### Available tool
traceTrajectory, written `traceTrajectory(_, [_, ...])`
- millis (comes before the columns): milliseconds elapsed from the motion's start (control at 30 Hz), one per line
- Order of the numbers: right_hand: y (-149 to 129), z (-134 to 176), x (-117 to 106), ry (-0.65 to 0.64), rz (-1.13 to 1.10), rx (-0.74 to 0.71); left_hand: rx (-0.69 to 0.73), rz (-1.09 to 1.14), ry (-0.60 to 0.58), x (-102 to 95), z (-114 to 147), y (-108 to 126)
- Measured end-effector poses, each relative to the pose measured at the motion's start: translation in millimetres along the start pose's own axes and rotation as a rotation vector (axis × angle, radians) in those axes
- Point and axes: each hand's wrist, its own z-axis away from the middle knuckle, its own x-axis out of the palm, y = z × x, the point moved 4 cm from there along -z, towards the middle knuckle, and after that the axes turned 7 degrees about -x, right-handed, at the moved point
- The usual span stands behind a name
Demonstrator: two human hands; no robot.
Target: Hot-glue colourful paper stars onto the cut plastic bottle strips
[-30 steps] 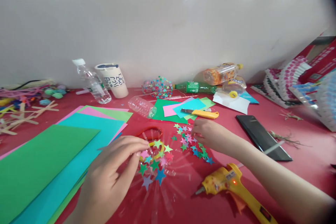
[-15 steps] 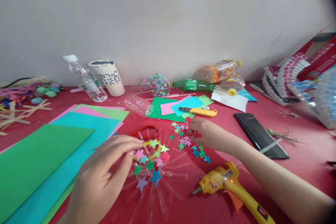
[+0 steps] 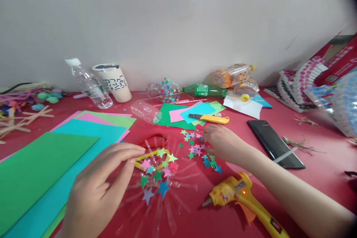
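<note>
My left hand point(image 3: 102, 189) pinches the near-left end of a yellow loop point(image 3: 138, 164) between thumb and fingers. The loop stands among foil-coloured paper stars point(image 3: 157, 176), stuck on a clear plastic piece cut into strips point(image 3: 170, 214) that spread out over the table. A red loop point(image 3: 161, 140) lies just behind it. My right hand point(image 3: 221, 141) reaches down at the loose small stars point(image 3: 197, 151), its fingers bent and closed. The fingertips are partly hidden, so I cannot make out what they hold.
A yellow hot glue gun point(image 3: 237, 193) with a lit red light lies at front right, near a black phone point(image 3: 275, 143). Coloured sheets point(image 3: 52, 167) cover the left. A utility knife point(image 3: 213, 119), plastic bottles point(image 3: 206, 90) and a cup point(image 3: 115, 83) sit farther back.
The yellow loop has been drawn leftward and now looks longer, with my left hand shifted slightly left. My right hand stays over the stars, its fingers a little more tucked in.
</note>
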Motion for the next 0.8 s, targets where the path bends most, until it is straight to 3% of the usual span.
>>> traceTrajectory(300, [-10.6, -0.5, -1.0, -0.073, 0.117, -0.029, -0.003, 0.023, -0.059, -0.9, -0.4, 6.3])
traceTrajectory(800, [-14.6, 1.2, 3.9, -0.009, 0.208, -0.172, -0.004, 0.029, -0.052, 0.0, -0.4, 5.8])
